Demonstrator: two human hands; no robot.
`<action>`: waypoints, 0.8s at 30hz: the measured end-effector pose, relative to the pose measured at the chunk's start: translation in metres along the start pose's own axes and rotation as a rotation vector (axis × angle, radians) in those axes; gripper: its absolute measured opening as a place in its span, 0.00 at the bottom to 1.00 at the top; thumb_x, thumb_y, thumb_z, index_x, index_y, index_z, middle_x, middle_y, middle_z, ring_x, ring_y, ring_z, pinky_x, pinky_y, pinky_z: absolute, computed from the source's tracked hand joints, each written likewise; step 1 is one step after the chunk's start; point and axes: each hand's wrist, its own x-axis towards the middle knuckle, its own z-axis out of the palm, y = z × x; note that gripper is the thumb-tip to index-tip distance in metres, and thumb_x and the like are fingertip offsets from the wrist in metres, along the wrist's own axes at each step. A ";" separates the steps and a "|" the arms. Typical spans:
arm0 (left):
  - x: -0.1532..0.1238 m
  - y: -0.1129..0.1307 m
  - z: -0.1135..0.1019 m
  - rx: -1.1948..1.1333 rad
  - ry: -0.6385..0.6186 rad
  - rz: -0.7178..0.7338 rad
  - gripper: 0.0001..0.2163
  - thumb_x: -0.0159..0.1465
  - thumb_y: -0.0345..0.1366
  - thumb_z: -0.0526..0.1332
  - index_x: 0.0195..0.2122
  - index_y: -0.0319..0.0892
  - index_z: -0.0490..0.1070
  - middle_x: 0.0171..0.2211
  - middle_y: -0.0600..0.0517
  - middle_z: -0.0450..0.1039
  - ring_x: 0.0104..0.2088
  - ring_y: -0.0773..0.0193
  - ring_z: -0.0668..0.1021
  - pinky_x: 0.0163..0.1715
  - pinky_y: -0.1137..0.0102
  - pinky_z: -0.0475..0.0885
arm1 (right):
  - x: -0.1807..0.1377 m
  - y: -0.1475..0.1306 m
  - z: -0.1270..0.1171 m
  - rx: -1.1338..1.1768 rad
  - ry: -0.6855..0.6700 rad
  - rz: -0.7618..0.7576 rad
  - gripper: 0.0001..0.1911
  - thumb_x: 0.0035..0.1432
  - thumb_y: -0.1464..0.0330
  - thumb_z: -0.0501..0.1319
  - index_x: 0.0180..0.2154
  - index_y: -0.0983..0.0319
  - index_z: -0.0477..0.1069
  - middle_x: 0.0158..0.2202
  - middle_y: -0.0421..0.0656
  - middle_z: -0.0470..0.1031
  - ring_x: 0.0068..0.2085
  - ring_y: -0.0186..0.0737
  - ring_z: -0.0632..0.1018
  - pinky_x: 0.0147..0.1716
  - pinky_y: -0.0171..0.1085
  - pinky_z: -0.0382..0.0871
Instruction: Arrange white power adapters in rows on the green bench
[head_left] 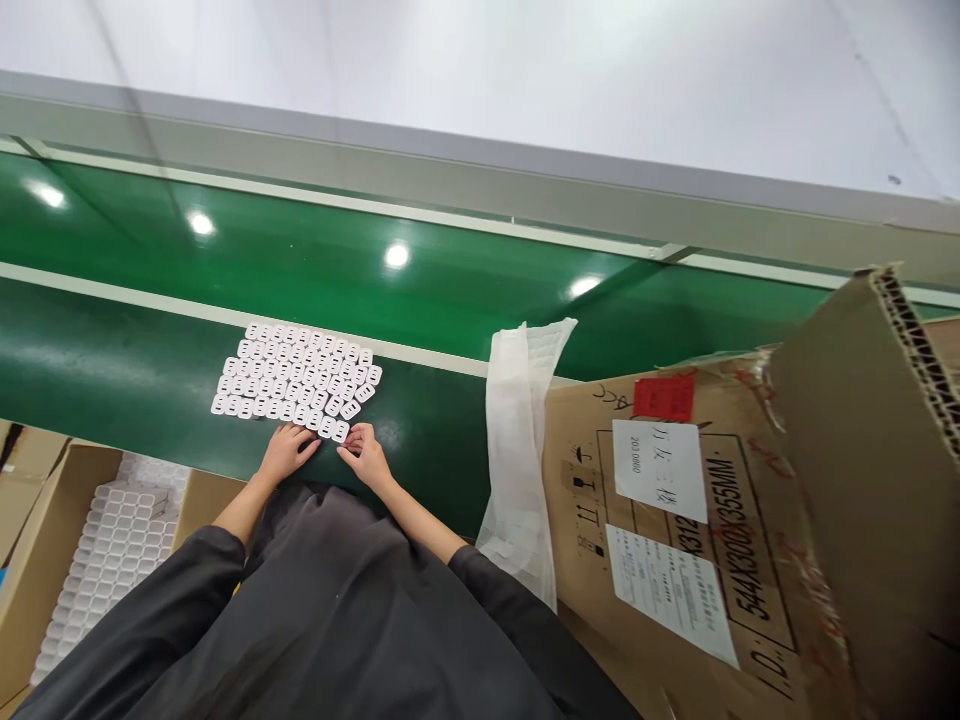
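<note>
Several small white rounded plastic pieces [289, 365], each with dark slots, lie in close slanting rows on the dark green work surface [427, 420]. The rows are fairly even on the left and looser at the right end. My left hand [287, 452] rests at the front edge of the rows, its thumb apart from the fingers and nothing visible in it. At the front right corner, the thumb and fingers of my right hand [364, 453] close on the edge of one white plastic piece [340, 431].
A large cardboard box [577, 430] with labels stands at the right, its flap raised. White foam wrap [510, 430] hangs beside it. At the lower left, an open carton [199, 500] holds stacked white trays [112, 540]. Beyond a pale strip runs a glossy green belt [315, 260], under a white shelf [480, 80].
</note>
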 end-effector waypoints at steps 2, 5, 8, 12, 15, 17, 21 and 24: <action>0.002 0.001 -0.001 -0.023 -0.032 0.003 0.19 0.70 0.47 0.52 0.31 0.44 0.77 0.30 0.48 0.77 0.36 0.58 0.77 0.39 0.64 0.71 | 0.001 -0.001 0.000 0.010 -0.015 0.014 0.18 0.53 0.59 0.66 0.41 0.56 0.63 0.34 0.39 0.72 0.38 0.40 0.78 0.46 0.45 0.76; 0.003 0.005 -0.001 -0.057 -0.086 0.000 0.17 0.70 0.48 0.53 0.35 0.46 0.78 0.31 0.49 0.78 0.38 0.59 0.78 0.40 0.67 0.72 | 0.000 -0.003 0.000 0.005 -0.071 0.030 0.12 0.54 0.58 0.64 0.35 0.57 0.66 0.35 0.40 0.74 0.40 0.41 0.77 0.46 0.44 0.75; 0.004 0.008 -0.002 -0.075 -0.114 -0.042 0.16 0.70 0.47 0.52 0.46 0.47 0.77 0.38 0.49 0.79 0.42 0.58 0.79 0.43 0.66 0.73 | -0.004 -0.006 -0.004 -0.013 -0.084 0.046 0.10 0.54 0.59 0.63 0.34 0.57 0.69 0.39 0.42 0.74 0.42 0.42 0.76 0.45 0.43 0.74; 0.009 0.025 -0.009 -0.108 -0.166 -0.009 0.17 0.69 0.47 0.51 0.39 0.47 0.78 0.35 0.50 0.80 0.37 0.60 0.81 0.39 0.68 0.75 | -0.029 -0.022 -0.026 -0.034 -0.064 0.074 0.08 0.55 0.60 0.63 0.33 0.58 0.72 0.33 0.41 0.75 0.36 0.40 0.76 0.42 0.41 0.73; 0.017 0.047 -0.009 -0.154 -0.199 0.114 0.18 0.68 0.48 0.51 0.36 0.48 0.78 0.33 0.51 0.80 0.33 0.59 0.82 0.35 0.69 0.76 | -0.070 -0.045 -0.058 -0.041 -0.037 0.084 0.07 0.55 0.61 0.64 0.34 0.58 0.75 0.30 0.39 0.77 0.34 0.38 0.77 0.38 0.37 0.74; 0.029 0.061 0.001 -0.200 -0.234 0.241 0.17 0.68 0.48 0.51 0.35 0.50 0.78 0.33 0.53 0.81 0.33 0.58 0.83 0.33 0.68 0.78 | -0.106 -0.064 -0.084 -0.048 -0.003 0.077 0.09 0.54 0.61 0.65 0.36 0.58 0.77 0.32 0.39 0.78 0.35 0.38 0.79 0.37 0.35 0.74; 0.065 0.103 0.042 -0.302 -0.388 0.364 0.16 0.66 0.52 0.52 0.35 0.55 0.78 0.36 0.55 0.81 0.37 0.57 0.83 0.38 0.66 0.79 | -0.211 -0.115 -0.141 -0.129 0.026 -0.022 0.15 0.59 0.59 0.63 0.47 0.55 0.78 0.45 0.42 0.80 0.47 0.40 0.80 0.50 0.36 0.71; 0.088 0.155 0.067 -0.337 -0.460 0.496 0.16 0.66 0.51 0.52 0.35 0.56 0.78 0.36 0.55 0.80 0.38 0.56 0.83 0.40 0.64 0.79 | -0.310 -0.166 -0.176 -0.211 -0.021 -0.080 0.19 0.66 0.60 0.55 0.55 0.56 0.73 0.55 0.46 0.76 0.57 0.42 0.75 0.58 0.38 0.66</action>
